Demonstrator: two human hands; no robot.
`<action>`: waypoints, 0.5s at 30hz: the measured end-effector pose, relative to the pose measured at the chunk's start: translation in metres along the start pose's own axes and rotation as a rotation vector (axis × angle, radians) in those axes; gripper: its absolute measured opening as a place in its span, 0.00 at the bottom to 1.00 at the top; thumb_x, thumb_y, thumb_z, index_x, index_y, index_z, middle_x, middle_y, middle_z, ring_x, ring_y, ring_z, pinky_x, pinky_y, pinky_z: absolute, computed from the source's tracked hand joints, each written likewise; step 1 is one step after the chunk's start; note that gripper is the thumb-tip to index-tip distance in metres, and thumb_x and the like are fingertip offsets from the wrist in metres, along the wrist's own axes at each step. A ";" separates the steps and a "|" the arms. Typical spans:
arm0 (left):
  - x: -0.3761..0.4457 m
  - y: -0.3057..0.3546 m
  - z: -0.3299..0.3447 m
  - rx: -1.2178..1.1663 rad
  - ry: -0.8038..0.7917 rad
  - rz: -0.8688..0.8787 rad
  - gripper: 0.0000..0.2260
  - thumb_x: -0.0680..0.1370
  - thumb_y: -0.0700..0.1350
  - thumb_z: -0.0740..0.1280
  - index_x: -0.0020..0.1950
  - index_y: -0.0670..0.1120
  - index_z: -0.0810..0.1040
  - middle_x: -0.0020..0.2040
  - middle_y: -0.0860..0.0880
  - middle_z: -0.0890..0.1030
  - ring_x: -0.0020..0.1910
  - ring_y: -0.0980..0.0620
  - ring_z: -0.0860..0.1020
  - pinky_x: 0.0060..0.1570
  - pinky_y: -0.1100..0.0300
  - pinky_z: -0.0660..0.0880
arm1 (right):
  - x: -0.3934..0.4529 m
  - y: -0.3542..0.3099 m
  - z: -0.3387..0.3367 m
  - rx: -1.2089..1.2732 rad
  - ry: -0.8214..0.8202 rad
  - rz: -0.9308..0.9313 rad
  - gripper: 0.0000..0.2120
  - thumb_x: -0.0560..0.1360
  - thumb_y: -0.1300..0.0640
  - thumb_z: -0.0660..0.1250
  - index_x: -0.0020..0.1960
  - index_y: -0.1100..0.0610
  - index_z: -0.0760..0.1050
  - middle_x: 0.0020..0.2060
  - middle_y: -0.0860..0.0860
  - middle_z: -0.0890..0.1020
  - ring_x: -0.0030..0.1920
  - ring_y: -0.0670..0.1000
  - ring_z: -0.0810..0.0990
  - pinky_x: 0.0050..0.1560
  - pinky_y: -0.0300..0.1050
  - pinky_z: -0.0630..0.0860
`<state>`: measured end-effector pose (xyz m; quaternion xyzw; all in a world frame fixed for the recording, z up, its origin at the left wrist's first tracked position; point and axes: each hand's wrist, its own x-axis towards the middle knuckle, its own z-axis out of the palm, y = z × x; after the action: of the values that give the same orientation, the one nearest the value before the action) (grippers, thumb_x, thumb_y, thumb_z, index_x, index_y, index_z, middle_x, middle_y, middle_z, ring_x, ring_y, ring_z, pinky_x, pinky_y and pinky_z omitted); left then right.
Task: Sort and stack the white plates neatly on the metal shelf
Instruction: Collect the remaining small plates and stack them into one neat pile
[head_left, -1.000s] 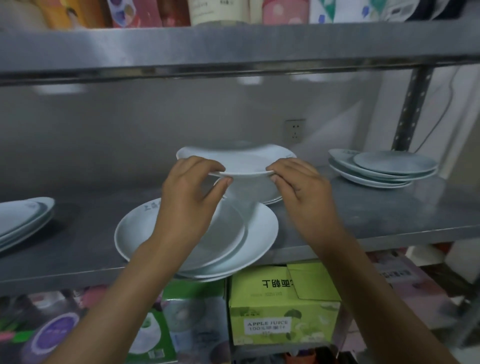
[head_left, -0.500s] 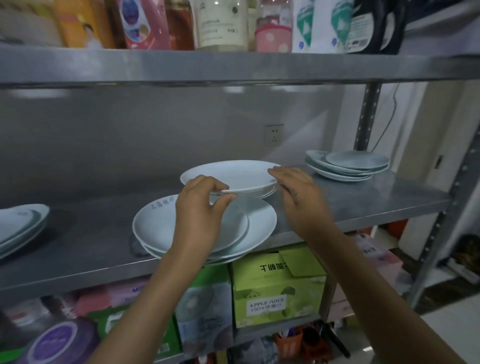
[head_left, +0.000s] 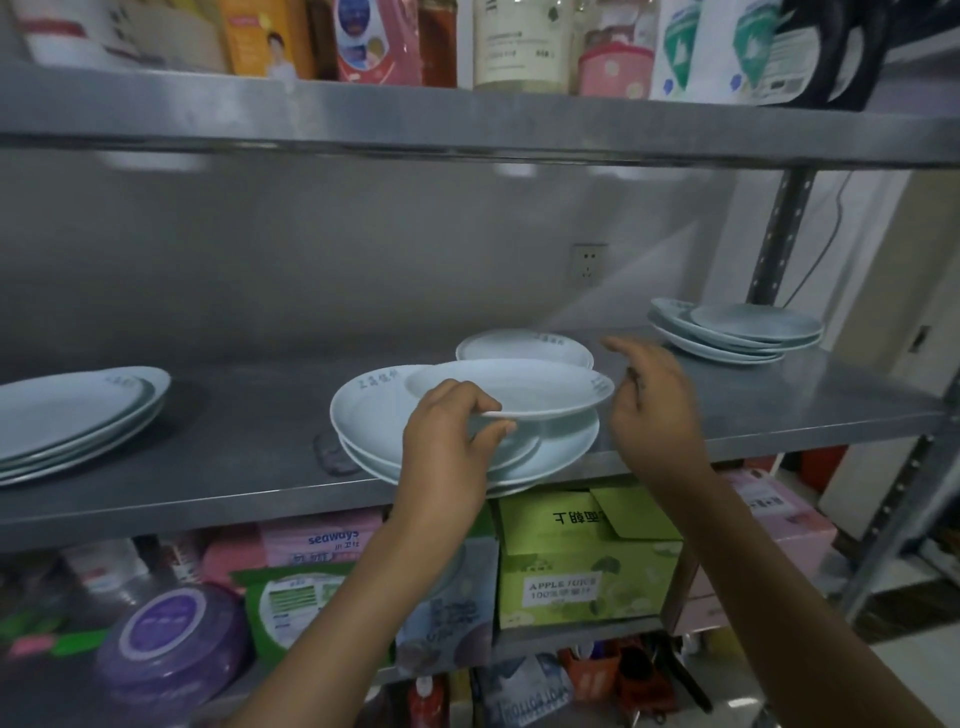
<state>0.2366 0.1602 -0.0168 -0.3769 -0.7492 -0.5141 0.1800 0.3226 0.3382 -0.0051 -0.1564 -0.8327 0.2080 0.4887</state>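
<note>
My left hand (head_left: 445, 441) pinches the near rim of a white plate (head_left: 519, 387) and holds it just above a stack of white plates (head_left: 374, 415) at the front edge of the metal shelf (head_left: 234, 457). My right hand (head_left: 654, 405) hovers beside the plate's right rim with relaxed, blurred fingers and holds nothing. Behind the held plate lies a single white plate (head_left: 524, 345). Another stack of plates (head_left: 72, 415) lies at the left end and a third stack (head_left: 737, 330) at the right end.
An upper shelf (head_left: 467, 122) with bottles and packets hangs overhead. Below the plates' shelf stand a green apple juice box (head_left: 587, 561), pink packs and a purple tub (head_left: 171, 639). A perforated metal upright (head_left: 779, 234) rises at the right, and a wall socket (head_left: 588, 265) sits behind.
My right hand has let go of the plate's rim and drawn slightly to the right. The left hand has carried the plate forward and down over the front stack, uncovering the single plate behind.
</note>
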 end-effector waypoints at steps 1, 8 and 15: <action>-0.002 -0.001 -0.001 0.001 -0.017 -0.011 0.08 0.71 0.41 0.74 0.39 0.48 0.76 0.40 0.57 0.76 0.45 0.61 0.73 0.43 0.71 0.68 | 0.000 -0.001 0.001 0.005 0.000 0.013 0.25 0.72 0.72 0.55 0.64 0.54 0.73 0.52 0.45 0.73 0.55 0.48 0.72 0.58 0.43 0.69; -0.012 -0.002 -0.009 -0.003 -0.098 -0.046 0.09 0.71 0.43 0.74 0.37 0.49 0.75 0.41 0.55 0.78 0.43 0.61 0.73 0.50 0.62 0.72 | 0.001 0.001 0.010 0.045 -0.005 0.125 0.28 0.71 0.73 0.54 0.63 0.49 0.73 0.55 0.42 0.71 0.59 0.49 0.73 0.65 0.50 0.71; -0.013 0.002 -0.018 0.106 -0.314 -0.048 0.06 0.75 0.45 0.71 0.39 0.50 0.76 0.44 0.54 0.82 0.42 0.64 0.70 0.73 0.53 0.38 | 0.001 -0.001 0.016 0.050 -0.026 0.198 0.31 0.69 0.75 0.53 0.63 0.48 0.73 0.56 0.43 0.72 0.60 0.51 0.73 0.64 0.48 0.71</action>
<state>0.2448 0.1388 -0.0166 -0.4245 -0.8029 -0.4130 0.0679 0.3080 0.3353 -0.0108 -0.2228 -0.8140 0.2780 0.4588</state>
